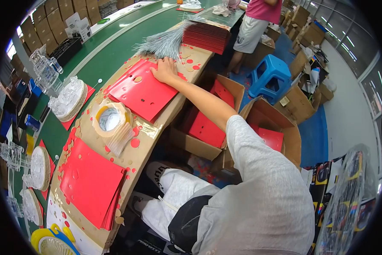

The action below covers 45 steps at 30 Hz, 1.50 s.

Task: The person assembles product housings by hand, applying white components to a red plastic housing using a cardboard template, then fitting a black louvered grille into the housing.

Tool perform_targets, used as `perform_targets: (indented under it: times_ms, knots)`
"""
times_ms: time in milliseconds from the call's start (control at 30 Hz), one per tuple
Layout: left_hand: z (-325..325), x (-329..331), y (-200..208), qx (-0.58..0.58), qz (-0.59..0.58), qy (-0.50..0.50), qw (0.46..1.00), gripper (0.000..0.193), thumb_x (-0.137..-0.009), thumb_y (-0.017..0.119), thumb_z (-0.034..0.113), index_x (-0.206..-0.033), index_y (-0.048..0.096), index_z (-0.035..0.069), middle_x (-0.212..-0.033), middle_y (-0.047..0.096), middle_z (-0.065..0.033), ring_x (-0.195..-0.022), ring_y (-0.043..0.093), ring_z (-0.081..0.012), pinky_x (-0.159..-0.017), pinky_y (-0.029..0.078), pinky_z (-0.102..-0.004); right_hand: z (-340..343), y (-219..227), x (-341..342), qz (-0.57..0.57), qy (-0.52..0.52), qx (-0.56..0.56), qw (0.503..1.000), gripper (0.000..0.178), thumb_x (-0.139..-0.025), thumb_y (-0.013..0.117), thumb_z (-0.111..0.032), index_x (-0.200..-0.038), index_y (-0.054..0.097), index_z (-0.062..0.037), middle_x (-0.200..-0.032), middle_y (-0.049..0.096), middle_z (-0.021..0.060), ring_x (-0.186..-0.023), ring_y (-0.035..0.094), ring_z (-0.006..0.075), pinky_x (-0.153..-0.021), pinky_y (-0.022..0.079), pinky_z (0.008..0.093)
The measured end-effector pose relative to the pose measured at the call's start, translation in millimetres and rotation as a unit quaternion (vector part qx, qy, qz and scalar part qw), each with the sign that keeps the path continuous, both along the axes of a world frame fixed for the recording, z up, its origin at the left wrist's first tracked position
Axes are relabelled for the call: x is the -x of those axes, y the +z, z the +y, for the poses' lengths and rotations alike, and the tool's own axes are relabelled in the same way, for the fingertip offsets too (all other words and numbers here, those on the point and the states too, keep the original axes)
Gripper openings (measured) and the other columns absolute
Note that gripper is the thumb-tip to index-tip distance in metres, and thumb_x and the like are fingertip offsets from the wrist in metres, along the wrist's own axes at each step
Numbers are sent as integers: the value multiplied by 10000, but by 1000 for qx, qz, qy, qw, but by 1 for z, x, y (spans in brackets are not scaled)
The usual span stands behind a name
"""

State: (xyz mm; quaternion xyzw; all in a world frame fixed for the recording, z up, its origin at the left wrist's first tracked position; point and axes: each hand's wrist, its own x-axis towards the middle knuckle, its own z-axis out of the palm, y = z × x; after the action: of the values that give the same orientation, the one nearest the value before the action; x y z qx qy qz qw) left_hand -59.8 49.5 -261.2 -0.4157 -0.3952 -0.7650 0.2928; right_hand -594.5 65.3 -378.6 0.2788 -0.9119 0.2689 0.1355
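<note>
We reach our right hand (pixel 165 70) out across the worktop (pixel 150 136), palm down, and lay it on the far corner of a red card sheet (pixel 142 91). The fingers (pixel 162 63) lie flat and slightly spread on the sheet, pinching nothing. Just beyond the fingertips rests a bundle of grey wires (pixel 165 41), and past that a stack of red sheets (pixel 206 36). On the near side of the fingers, along the same worktop, stands a roll of clear tape (pixel 110 119), and nearer still a second stack of red card (pixel 91 182). Small red and tan punched discs (pixel 190 61) lie scattered around the hand. To the right of the fingers, below the worktop edge, an open cardboard box (pixel 208 127) holds more red sheets. Our left hand is out of sight.
</note>
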Motion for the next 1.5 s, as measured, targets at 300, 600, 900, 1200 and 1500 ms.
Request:
perform_targets:
  times_ms: [300, 600, 900, 1200, 1500]
  knots:
    - [-18, 2, -38, -15, -38, 13, 999, 275, -921, 633, 151, -1141, 630, -14, -1130, 657, -173, -1064, 609, -263, -909, 477, -435, 3, 3, 5, 5, -2, -16, 1000, 483, -915, 649, -469, -1113, 645, -28, -1142, 658, 211, -1107, 623, 376, -946, 499, 494]
    - [-38, 6, -73, -29, -79, 26, 996, 345, -892, 652, 125, -1202, 604, -18, -1167, 643, -184, -1112, 595, -286, -961, 460, -453, 11, 23, -1, -40, 28, -61, 997, 507, -930, 614, -490, -1091, 670, -12, -1052, 711, 235, -1006, 691, 411, -853, 539, 533]
    - [-56, 16, -99, -52, -128, 29, 990, 429, -862, 670, 99, -1263, 578, -23, -1204, 628, -195, -1159, 581, -309, -1013, 444, -472, -3, 8, 3, 82, 25, -5, 996, 425, -915, 628, -441, -1046, 694, -42, -1126, 669, 202, -1061, 643, 393, -897, 515, 521]
    - [-19, -117, -86, -119, -288, 205, 928, 520, -833, 689, 73, -1325, 551, -27, -1242, 613, -205, -1207, 566, -332, -1065, 428, -490, -19, 75, -121, 182, 330, 285, 882, 121, -891, 690, -176, -948, 709, -72, -1021, 711, 128, -1001, 660, 292, -896, 501, 415]
    - [57, -79, 5, -86, -605, 509, 606, 562, -849, 700, 19, -1366, 513, -92, -1250, 632, -140, -1142, 595, -194, -1027, 442, -312, 57, 149, -341, 9, 729, 257, 634, 297, -665, 750, 56, -954, 709, 0, -962, 688, 122, -882, 656, 276, -767, 527, 378]
